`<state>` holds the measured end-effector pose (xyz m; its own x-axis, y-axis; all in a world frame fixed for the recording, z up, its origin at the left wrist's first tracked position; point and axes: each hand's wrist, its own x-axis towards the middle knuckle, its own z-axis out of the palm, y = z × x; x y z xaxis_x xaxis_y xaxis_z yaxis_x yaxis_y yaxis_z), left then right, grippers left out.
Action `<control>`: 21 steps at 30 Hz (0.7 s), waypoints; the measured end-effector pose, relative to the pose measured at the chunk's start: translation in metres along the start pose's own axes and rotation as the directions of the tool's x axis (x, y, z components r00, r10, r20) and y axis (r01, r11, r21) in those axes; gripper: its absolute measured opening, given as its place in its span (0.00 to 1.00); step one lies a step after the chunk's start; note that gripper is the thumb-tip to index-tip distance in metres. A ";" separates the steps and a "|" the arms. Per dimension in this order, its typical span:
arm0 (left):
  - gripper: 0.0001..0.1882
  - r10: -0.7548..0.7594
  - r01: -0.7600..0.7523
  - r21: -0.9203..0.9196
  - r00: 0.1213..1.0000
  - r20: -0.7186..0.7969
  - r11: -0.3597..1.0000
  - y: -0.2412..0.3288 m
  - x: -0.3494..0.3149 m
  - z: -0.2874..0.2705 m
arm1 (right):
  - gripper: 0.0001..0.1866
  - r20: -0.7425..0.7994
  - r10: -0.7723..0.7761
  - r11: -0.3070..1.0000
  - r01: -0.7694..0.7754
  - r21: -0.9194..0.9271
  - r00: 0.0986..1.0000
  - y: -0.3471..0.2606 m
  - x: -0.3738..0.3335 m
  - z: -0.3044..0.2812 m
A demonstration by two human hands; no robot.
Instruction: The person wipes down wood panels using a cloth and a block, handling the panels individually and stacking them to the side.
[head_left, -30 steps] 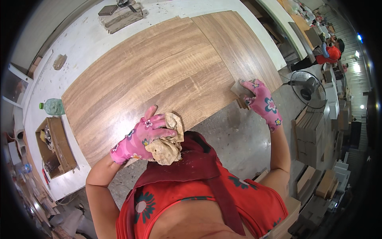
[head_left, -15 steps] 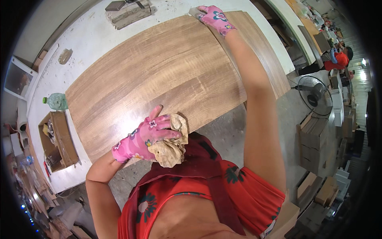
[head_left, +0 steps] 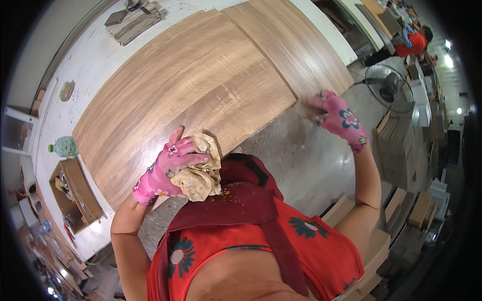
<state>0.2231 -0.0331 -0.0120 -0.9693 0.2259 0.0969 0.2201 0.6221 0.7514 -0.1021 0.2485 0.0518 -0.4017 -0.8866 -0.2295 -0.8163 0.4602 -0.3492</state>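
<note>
My left hand [head_left: 173, 163], in a pink flowered glove, rests on the near edge of a wood-grain board [head_left: 186, 85]. Its fingers are closed round a crumpled beige cloth [head_left: 198, 173], and the thumb points away over the board. My right hand [head_left: 339, 118], gloved the same way, hangs just off the near edge of a second, narrower wood-grain board [head_left: 286, 37]. Its fingers are curled, and a greyish thing at the fingertips is too smeared by motion to name. The two boards lie side by side, the larger one on the left.
On the white table [head_left: 60, 115] stand a green-capped bottle [head_left: 65, 146] and a cardboard box [head_left: 75, 195] of odds and ends, both left. A block [head_left: 135, 25] sits at the back. A fan [head_left: 389, 88], stacked cartons [head_left: 396, 133] and another person [head_left: 414, 44] are at right.
My right hand has come from the boards' far edge back to the near right side. My left hand still grips the cloth near the same spot. The view has shifted slightly.
</note>
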 end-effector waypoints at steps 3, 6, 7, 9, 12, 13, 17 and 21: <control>0.39 -0.020 0.020 0.010 0.999 -0.025 1.000 -0.002 -0.003 0.006 | 0.26 -0.171 0.044 0.993 -0.024 0.119 0.984 0.016 -0.026 0.016; 0.38 -0.067 0.070 0.069 0.997 -0.047 0.995 0.008 0.002 0.003 | 0.26 -0.401 0.182 0.956 -0.067 0.284 0.898 -0.010 -0.009 0.030; 0.38 -0.075 0.080 0.108 0.996 -0.048 0.991 0.008 0.001 0.000 | 0.25 -0.495 0.146 0.966 -0.017 0.257 0.857 -0.009 0.004 0.047; 0.37 -0.060 0.065 0.090 0.996 -0.060 0.994 -0.003 0.010 -0.001 | 0.23 -0.673 0.115 0.982 0.018 0.187 0.731 -0.004 0.013 0.088; 0.35 -0.125 0.137 0.147 0.989 -0.083 0.980 0.005 0.017 -0.008 | 0.23 -0.625 0.366 0.929 -0.237 0.282 0.690 -0.045 0.027 0.092; 0.35 -0.119 0.131 0.152 0.989 -0.087 0.980 0.001 0.019 -0.006 | 0.22 -0.625 0.349 0.925 -0.149 0.351 0.698 -0.050 0.030 0.115; 0.35 -0.146 0.168 0.190 0.982 -0.122 0.967 0.000 0.009 -0.004 | 0.23 -0.661 -0.133 0.986 0.167 -0.012 0.738 -0.115 0.001 0.140; 0.35 -0.142 0.154 0.179 0.987 -0.077 0.972 0.005 0.013 -0.007 | 0.22 -0.703 0.052 0.992 0.044 0.118 0.710 -0.072 0.017 0.126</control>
<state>0.2107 -0.0323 -0.0029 -0.9962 0.0772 0.0391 0.0846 0.7734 0.6282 0.0022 0.2064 -0.0412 -0.6196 -0.6381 0.4571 -0.7782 0.4234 -0.4638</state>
